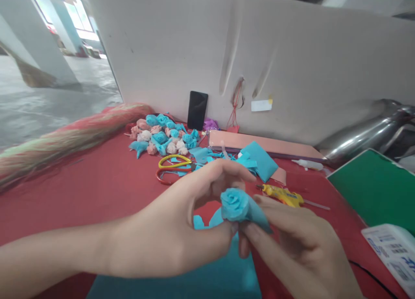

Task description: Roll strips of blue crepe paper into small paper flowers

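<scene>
Blue paper rose (234,204), bloom towards the viewer, sits between two bare hands above a red counter (123,195). The right hand (304,251) has its grip closed, thumb and fingers pinching the rose's trailing strip right of the bloom. The left hand (177,230) touches the base with its thumb, index finger arched above; whether that grip is closed cannot be told. A blue sheet (181,284) lies below.

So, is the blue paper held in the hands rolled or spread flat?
Rolled at one end: the blue paper shows spiral, rose-like layers by the left hand. Whether the part toward the right hand is rolled, I cannot tell.
</scene>
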Demonstrator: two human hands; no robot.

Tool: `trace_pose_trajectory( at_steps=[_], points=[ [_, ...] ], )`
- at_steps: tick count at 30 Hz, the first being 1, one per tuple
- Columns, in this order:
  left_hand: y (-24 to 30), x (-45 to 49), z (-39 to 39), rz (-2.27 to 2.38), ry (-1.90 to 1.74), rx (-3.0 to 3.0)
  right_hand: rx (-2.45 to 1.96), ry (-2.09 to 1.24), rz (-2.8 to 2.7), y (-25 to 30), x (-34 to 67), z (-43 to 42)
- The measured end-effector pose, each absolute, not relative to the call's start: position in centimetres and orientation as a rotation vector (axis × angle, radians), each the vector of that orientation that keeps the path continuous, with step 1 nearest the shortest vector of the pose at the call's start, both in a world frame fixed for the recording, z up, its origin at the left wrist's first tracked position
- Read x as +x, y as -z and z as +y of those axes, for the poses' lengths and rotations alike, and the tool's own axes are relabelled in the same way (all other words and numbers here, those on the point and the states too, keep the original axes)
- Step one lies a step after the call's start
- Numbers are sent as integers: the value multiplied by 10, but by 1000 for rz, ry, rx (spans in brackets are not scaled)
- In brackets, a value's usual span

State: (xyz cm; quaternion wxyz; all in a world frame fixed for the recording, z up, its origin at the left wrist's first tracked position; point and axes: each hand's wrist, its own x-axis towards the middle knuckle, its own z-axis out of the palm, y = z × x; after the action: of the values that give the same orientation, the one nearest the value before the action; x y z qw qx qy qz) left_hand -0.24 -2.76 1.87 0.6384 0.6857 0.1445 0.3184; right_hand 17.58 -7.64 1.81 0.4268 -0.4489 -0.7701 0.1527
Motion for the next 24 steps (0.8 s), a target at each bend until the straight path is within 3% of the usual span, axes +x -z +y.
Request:
trace_pose_trajectory(
  at_steps=[5, 10, 24],
  points=[
    [-21, -1, -28, 304, -745, 1448, -1112, -585, -1860, -21, 174, -74],
    [-22, 1, -31, 321, -782, 1443, -1083, -581, -1851, -20, 174, -76],
    [-15, 3, -28, 428, -881, 1566, -990, 147, -2002, -11, 164, -70]
  ],
)
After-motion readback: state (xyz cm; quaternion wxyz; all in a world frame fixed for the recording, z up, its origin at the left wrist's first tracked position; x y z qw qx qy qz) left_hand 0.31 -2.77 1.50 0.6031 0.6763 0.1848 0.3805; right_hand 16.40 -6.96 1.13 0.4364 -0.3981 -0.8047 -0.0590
